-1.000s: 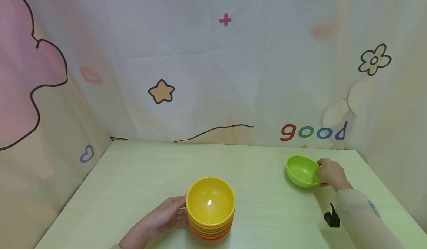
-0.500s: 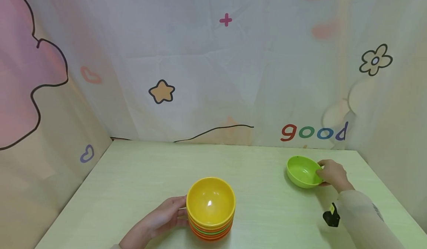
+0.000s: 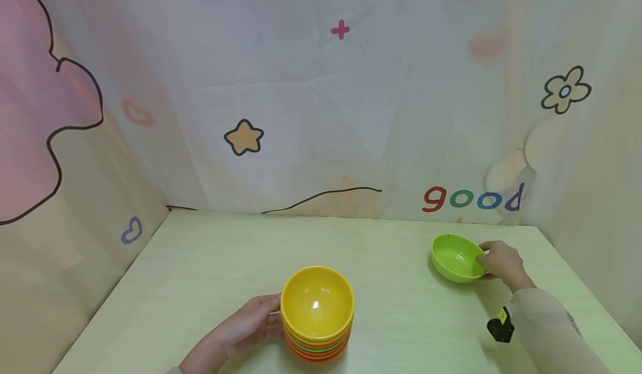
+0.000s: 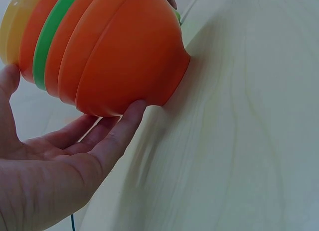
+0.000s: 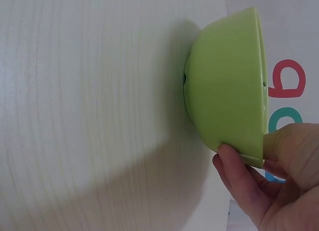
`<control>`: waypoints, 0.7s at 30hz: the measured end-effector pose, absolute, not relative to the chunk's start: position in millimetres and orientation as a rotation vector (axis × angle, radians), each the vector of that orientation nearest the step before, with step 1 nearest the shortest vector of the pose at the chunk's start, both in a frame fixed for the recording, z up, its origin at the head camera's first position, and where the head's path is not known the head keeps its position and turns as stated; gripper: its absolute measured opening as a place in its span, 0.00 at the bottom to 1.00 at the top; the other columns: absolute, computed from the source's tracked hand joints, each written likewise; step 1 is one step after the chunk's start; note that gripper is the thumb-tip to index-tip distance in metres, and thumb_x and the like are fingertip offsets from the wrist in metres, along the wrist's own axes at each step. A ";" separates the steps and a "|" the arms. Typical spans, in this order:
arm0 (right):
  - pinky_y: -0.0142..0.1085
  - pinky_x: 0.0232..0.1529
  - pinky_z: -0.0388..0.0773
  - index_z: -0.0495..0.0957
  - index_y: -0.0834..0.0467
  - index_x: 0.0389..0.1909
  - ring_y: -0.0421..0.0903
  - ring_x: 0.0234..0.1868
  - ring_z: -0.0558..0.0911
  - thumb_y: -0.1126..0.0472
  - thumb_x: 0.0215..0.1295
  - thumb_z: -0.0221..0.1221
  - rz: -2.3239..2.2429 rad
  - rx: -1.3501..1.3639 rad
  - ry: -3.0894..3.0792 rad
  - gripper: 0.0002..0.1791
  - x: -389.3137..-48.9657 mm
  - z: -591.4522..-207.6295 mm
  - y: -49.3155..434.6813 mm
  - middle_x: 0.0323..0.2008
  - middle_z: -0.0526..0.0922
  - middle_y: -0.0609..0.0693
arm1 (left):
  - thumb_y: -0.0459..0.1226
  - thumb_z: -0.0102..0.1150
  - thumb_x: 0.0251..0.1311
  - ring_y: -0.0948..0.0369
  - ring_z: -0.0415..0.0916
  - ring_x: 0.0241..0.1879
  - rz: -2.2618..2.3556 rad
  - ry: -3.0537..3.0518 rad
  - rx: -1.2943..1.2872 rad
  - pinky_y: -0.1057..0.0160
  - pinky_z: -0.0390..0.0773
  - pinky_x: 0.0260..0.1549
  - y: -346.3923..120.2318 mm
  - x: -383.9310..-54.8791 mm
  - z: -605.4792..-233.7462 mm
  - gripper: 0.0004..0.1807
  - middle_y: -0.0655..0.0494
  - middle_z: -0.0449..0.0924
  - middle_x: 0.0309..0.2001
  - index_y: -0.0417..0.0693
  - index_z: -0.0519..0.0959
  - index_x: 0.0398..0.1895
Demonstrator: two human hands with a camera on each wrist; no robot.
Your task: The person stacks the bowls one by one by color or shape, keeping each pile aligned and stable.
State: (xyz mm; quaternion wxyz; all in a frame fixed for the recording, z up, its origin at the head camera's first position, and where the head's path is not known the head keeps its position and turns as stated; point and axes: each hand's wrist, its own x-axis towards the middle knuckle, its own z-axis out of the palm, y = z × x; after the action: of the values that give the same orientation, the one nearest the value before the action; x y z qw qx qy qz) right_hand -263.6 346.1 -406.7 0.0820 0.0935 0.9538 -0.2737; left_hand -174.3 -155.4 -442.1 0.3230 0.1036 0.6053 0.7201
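A stack of bowls (image 3: pixel 317 307) stands upright on the table, a yellow one on top and orange and green ones below. My left hand (image 3: pixel 253 321) rests against its left side. In the left wrist view the thumb touches the yellow bowl near its rim, and fairly straight fingers (image 4: pixel 114 139) touch the orange bowls (image 4: pixel 127 52). At the far right, my right hand (image 3: pixel 503 262) pinches the rim of a light green bowl (image 3: pixel 453 260), thumb inside and fingers outside. In the right wrist view that bowl (image 5: pixel 227 81) sits at the table surface; whether its base fully touches is unclear.
The pale wooden table (image 3: pixel 225 251) meets a printed cloth backdrop (image 3: pixel 301 112) at its back edge, with cloth on both sides too. A small black object with a yellow tab (image 3: pixel 500 326) is by the right sleeve (image 3: pixel 546 318).
My right hand and forearm have shifted very slightly to the right, still pinching the light green bowl. The left hand and the stack look the same.
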 end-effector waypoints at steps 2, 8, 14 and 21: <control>0.35 0.25 0.81 0.61 0.81 0.54 0.46 0.20 0.82 0.68 0.58 0.49 -0.826 0.284 2.853 0.26 -263.0 -406.7 345.7 0.43 0.71 0.76 | 0.51 0.44 0.66 0.59 0.75 0.47 1.889 1.587 0.270 0.54 0.77 0.48 -155.6 -174.3 -441.9 0.31 0.54 0.76 0.50 0.35 0.66 0.61; 0.35 0.25 0.81 0.62 0.82 0.54 0.45 0.19 0.82 0.68 0.57 0.48 -0.828 0.294 2.871 0.26 -261.5 -407.0 345.1 0.43 0.71 0.76 | 0.50 0.44 0.67 0.59 0.75 0.48 1.890 1.586 0.269 0.54 0.77 0.48 -155.6 -174.4 -442.3 0.31 0.54 0.75 0.51 0.35 0.65 0.62; 0.34 0.24 0.81 0.62 0.82 0.54 0.45 0.18 0.82 0.68 0.57 0.49 -0.812 0.281 2.884 0.26 -260.9 -407.9 345.8 0.42 0.72 0.76 | 0.50 0.44 0.67 0.59 0.75 0.48 1.896 1.579 0.275 0.54 0.77 0.49 -155.9 -175.2 -444.0 0.31 0.53 0.75 0.51 0.34 0.65 0.62; 0.34 0.23 0.80 0.64 0.81 0.53 0.45 0.18 0.82 0.67 0.57 0.48 -0.798 0.222 2.915 0.25 -260.4 -406.6 343.0 0.43 0.73 0.76 | 0.51 0.44 0.66 0.59 0.75 0.48 1.891 1.586 0.271 0.54 0.77 0.49 -155.6 -174.8 -442.9 0.32 0.53 0.75 0.52 0.34 0.65 0.62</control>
State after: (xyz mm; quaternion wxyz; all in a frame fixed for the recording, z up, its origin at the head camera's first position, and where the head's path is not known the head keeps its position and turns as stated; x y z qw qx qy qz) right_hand -260.4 343.0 -406.6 0.0555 0.0731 0.9604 -0.2630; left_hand -174.8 -155.6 -442.9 0.3233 0.1032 0.6046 0.7207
